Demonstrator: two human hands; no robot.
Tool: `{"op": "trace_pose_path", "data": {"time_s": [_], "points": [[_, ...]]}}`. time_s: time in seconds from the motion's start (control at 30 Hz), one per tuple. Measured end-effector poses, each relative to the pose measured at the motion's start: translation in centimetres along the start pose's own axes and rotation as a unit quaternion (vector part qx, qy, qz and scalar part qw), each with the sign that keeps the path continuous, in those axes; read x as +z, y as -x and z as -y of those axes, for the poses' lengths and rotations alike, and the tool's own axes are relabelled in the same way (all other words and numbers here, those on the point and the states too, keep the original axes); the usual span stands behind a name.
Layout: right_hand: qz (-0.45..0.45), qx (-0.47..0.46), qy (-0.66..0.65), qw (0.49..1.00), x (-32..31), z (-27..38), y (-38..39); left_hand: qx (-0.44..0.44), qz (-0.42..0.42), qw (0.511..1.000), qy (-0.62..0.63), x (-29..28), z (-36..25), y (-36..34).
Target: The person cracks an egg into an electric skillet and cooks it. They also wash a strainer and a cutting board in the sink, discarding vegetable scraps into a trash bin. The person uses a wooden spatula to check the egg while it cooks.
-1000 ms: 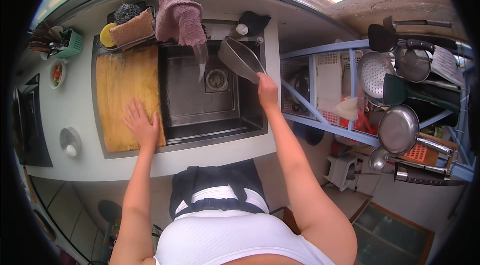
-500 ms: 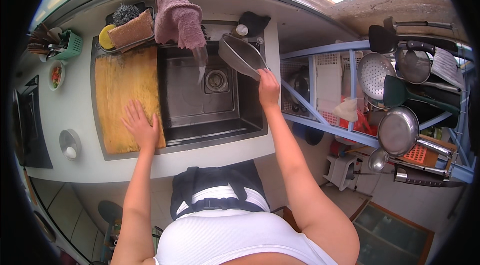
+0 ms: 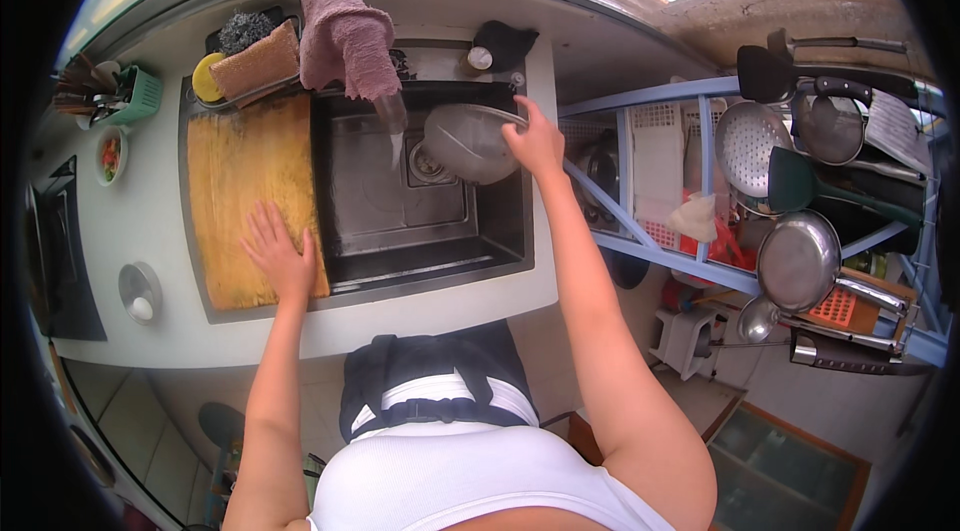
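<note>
My left hand [image 3: 276, 253] lies flat with its fingers spread on a worn wooden cutting board [image 3: 235, 156], which covers the left part of the sink [image 3: 370, 206]. My right hand [image 3: 536, 139] grips the rim of a grey bowl [image 3: 468, 143] at its right side. The bowl is steeply tilted over the right part of the sink and hides some of the drain [image 3: 424, 167]. To its left, water [image 3: 396, 151] runs down from the tap, over which a pink towel [image 3: 345, 31] is draped.
A rack behind the board holds a sponge [image 3: 252, 66] and a steel scourer [image 3: 245, 33]. On the left counter stand a green utensil basket [image 3: 143, 96], a small bowl of food [image 3: 112, 153] and a bowl with an egg-like white thing [image 3: 140, 291]. Pans and utensils hang from a blue rack [image 3: 650, 253] at right.
My right hand has turned the bowl and brought it lower and closer, over part of the drain. My left hand stays on the cutting board. The water still runs.
</note>
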State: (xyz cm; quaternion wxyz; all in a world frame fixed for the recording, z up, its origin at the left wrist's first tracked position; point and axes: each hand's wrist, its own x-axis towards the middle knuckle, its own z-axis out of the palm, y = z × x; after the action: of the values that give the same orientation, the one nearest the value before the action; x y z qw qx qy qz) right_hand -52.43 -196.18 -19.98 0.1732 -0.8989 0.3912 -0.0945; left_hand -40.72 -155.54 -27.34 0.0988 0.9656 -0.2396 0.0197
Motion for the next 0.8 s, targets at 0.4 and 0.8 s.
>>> {"op": "trace_pose_path", "data": {"time_s": [0.4, 0.8], "points": [[0.093, 0.123, -0.006, 0.988, 3.0, -1.4, -4.0, -0.006, -0.004, 1.000, -0.003, -0.2, 0.1, 0.2], [0.025, -0.130, -0.002, 0.991, -0.3, -0.2, 2.0, -0.008, -0.001, 1.000, -0.001, -0.2, 0.0, 0.0]]}}
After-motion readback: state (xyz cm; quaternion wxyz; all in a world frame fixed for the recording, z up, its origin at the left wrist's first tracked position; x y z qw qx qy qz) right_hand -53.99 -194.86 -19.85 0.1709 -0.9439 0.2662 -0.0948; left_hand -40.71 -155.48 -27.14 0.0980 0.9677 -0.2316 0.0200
